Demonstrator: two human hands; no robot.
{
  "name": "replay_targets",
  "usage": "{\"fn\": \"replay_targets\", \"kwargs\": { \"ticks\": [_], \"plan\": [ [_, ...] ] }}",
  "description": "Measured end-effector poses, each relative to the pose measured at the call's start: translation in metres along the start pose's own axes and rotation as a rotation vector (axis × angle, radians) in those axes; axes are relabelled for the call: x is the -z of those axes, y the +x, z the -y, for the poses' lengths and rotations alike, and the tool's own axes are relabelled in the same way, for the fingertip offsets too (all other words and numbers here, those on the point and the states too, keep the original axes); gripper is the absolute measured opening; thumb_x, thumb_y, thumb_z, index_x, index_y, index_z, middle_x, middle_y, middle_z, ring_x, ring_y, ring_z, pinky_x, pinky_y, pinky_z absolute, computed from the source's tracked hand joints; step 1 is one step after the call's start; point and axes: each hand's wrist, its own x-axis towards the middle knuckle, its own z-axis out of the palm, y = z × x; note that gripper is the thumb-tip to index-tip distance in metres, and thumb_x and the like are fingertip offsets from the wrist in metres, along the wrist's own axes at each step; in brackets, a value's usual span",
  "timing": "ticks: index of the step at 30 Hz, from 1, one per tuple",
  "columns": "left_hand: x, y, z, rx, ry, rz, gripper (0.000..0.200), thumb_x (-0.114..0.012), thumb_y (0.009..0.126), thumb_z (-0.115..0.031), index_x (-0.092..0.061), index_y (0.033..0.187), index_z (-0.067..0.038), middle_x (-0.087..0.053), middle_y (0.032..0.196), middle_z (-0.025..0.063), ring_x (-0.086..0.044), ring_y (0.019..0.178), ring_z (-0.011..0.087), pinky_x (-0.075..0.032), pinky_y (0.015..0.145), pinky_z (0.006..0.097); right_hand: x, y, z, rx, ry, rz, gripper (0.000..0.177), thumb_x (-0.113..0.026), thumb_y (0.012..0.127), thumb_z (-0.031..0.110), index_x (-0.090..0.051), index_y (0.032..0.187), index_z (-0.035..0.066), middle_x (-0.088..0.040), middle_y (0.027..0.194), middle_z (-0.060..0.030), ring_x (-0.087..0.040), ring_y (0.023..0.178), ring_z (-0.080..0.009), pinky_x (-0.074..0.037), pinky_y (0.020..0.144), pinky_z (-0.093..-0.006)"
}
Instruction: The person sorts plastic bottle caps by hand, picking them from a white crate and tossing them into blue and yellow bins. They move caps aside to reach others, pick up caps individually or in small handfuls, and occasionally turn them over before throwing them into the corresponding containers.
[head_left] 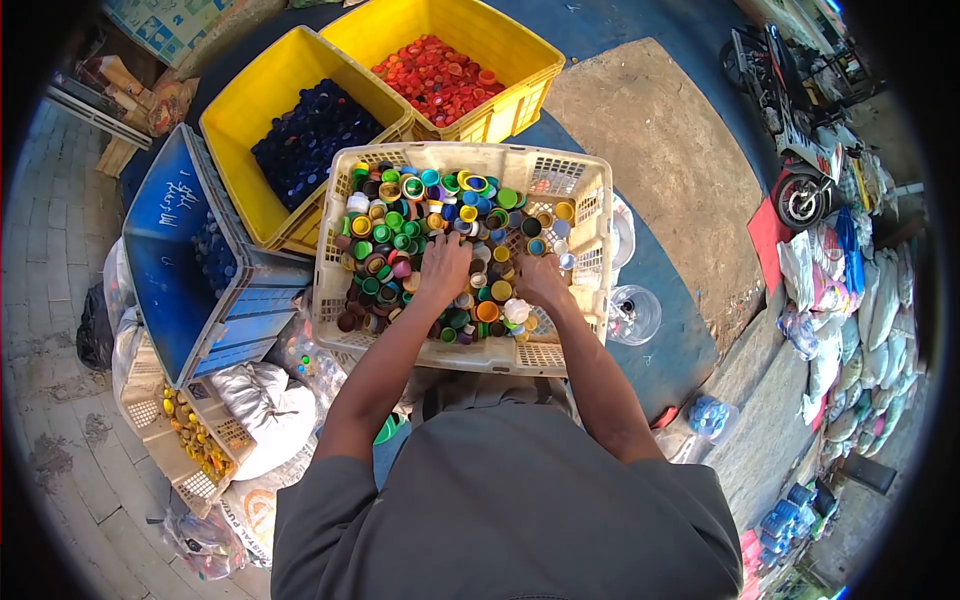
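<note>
A cream plastic basket (465,155) with lattice panels holds a heap of mixed bottle caps (405,225) in green, blue, yellow, brown and white. My left hand (445,265) rests on the caps near the middle of the basket, its fingertips down among them. To its right, my right hand (538,280) reaches into the caps, with its fingers pointing inward and partly hidden. Whether either hand grips a cap cannot be made out. A white cap (517,310) lies just below my right hand.
Yellow crates hold red caps (440,80) and dark blue caps (310,140). A blue crate (175,260) stands tilted at left, above a basket of yellow caps (195,430). Clear tubs (635,315) sit at right. A motorcycle (800,180) and stacked sacks (870,340) are farther right.
</note>
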Motion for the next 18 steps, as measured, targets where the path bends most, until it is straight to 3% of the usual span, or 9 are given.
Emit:
{"fn": "replay_targets", "kwargs": {
  "ticks": [3,6,9,12,15,18],
  "plan": [
    [-0.001,-0.001,-0.001,0.017,-0.027,-0.011,0.017,-0.068,0.072,-0.005,-0.067,0.089,-0.004,-0.058,0.099,0.0129,-0.058,0.098,0.0310,-0.049,0.077,0.0396,0.007,-0.006,0.007,-0.086,-0.058,-0.049,0.028,-0.057,0.078,0.013,-0.063,0.102,0.000,-0.063,0.098,-0.0322,-0.060,0.094,-0.0504,-0.048,0.085,-0.0535],
    [0.003,-0.001,-0.001,0.013,-0.047,-0.069,0.021,-0.069,0.071,-0.005,-0.065,0.091,-0.004,-0.056,0.098,0.0130,-0.057,0.098,0.0309,-0.048,0.077,0.0396,0.013,0.009,0.001,-0.201,-0.017,-0.175,0.034,-0.049,0.087,0.023,-0.059,0.108,-0.003,-0.061,0.103,-0.0344,-0.060,0.097,-0.0503,-0.045,0.089,-0.0538],
    [0.002,-0.001,-0.004,0.018,-0.113,-0.190,0.024,-0.070,0.070,-0.006,-0.063,0.094,-0.004,-0.055,0.098,0.0129,-0.056,0.098,0.0307,-0.048,0.077,0.0405,0.041,0.015,0.018,-0.356,0.232,-0.384,0.048,-0.036,0.094,0.035,-0.054,0.113,-0.005,-0.061,0.107,-0.0350,-0.060,0.101,-0.0476,-0.044,0.092,-0.0524],
    [0.007,0.002,-0.009,0.006,-0.187,-0.224,0.026,-0.070,0.070,-0.007,-0.063,0.095,-0.003,-0.054,0.098,0.0126,-0.055,0.096,0.0305,-0.047,0.078,0.0412,0.030,0.057,-0.004,-0.626,0.328,-0.445,0.039,-0.039,0.094,0.027,-0.057,0.113,-0.003,-0.063,0.106,-0.0273,-0.063,0.097,-0.0434,-0.049,0.084,-0.0518],
    [0.007,0.005,-0.014,-0.004,-0.237,-0.227,0.027,-0.072,0.071,-0.008,-0.063,0.095,-0.003,-0.054,0.096,0.0125,-0.055,0.094,0.0304,-0.047,0.078,0.0416,0.025,0.068,-0.017,-0.596,0.333,-0.380,0.057,-0.026,0.097,0.042,-0.054,0.115,-0.004,-0.062,0.110,-0.0327,-0.062,0.103,-0.0432,-0.045,0.092,-0.0493],
    [0.009,0.006,-0.019,-0.002,-0.313,-0.212,0.028,-0.072,0.072,-0.010,-0.063,0.098,-0.002,-0.055,0.095,0.0130,-0.056,0.093,0.0307,-0.048,0.078,0.0424,0.013,0.073,-0.019,-0.554,0.161,-0.401,0.047,-0.034,0.097,0.034,-0.055,0.115,-0.004,-0.063,0.106,-0.0311,-0.062,0.102,-0.0425,-0.048,0.089,-0.0493]
  ]
}}
